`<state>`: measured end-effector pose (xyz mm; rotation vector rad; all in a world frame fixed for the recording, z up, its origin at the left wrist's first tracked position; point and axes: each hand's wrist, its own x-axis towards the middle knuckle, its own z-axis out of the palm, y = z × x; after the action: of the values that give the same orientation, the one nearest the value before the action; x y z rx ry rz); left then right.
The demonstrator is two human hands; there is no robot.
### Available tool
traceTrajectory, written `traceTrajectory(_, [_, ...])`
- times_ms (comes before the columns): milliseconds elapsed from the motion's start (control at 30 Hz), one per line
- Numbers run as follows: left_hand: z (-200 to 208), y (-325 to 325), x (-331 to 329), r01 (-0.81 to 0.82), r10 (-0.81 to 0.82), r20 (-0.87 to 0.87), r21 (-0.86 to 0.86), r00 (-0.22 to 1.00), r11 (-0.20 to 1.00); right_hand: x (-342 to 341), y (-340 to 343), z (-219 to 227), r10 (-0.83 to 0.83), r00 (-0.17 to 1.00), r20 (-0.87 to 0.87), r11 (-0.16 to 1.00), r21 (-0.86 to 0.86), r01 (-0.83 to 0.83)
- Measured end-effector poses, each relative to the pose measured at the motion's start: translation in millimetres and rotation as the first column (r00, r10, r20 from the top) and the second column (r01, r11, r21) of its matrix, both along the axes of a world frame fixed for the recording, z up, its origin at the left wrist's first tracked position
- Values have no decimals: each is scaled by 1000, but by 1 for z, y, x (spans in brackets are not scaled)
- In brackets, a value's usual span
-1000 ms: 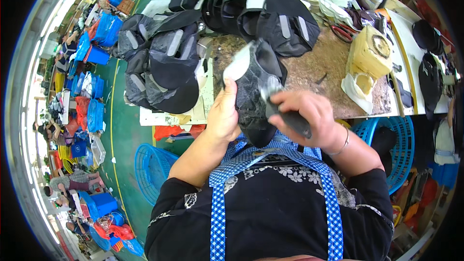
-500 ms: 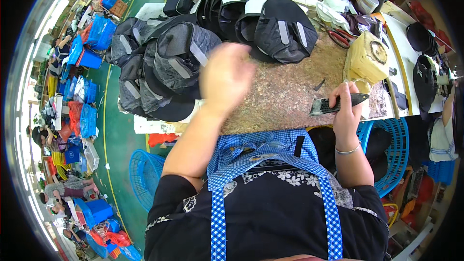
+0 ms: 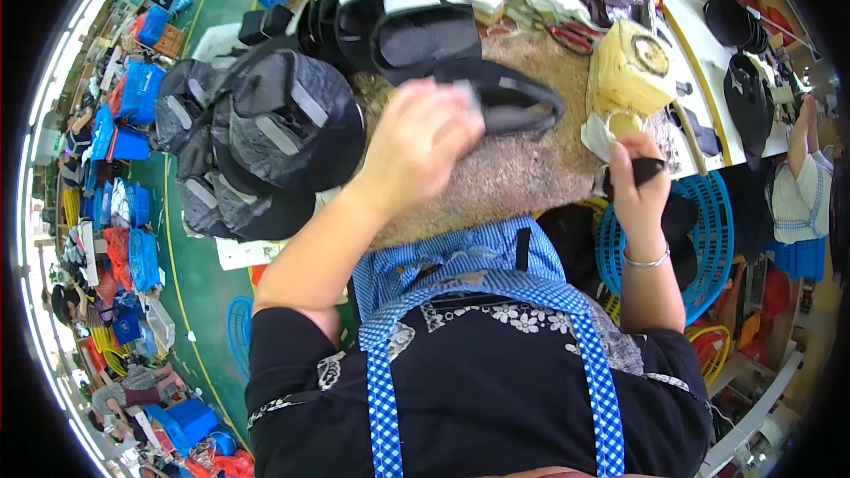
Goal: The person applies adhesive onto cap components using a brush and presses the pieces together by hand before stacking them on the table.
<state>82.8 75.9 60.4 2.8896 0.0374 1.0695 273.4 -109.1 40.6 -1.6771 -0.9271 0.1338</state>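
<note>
Two hands are at work over the table (image 3: 496, 179). Left hand (image 3: 425, 146) is blurred, its fingers curled at the near left side of a black cap (image 3: 518, 97); whether they are closed on it I cannot tell. That cap lies on its side near the middle of the table, opening toward the right edge. Right hand (image 3: 639, 201) is clamped round the black handle of a brush (image 3: 648, 172) at the near edge, toward the right corner, its head blurred just beside a cup (image 3: 624, 122) and below a yellow jug (image 3: 632, 69).

Farther out, a row of caps (image 3: 425, 33) with white panels upward runs along the far edge, red scissors (image 3: 569, 37) to its right. A heap of caps (image 3: 292, 111) with grey strips showing covers the left end.

I judge the work partway: one cap is being handled, with a good many on either side of it. Which group is finished and which waits cannot be settled from this view, nor can the stacked caps be counted.
</note>
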Motion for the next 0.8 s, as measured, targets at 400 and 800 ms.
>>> traceTrajectory(400, [-26, -55, -82, -416, 296, -296, -709, 908, 570, -22, 56, 4, 467, 654, 595, 873, -428, -234])
traceTrajectory(800, [-46, -74, -146, -532, 39, -824, -329, 566, 780, -34, 56, -3, 673, 306, 673, 739, -605, -295])
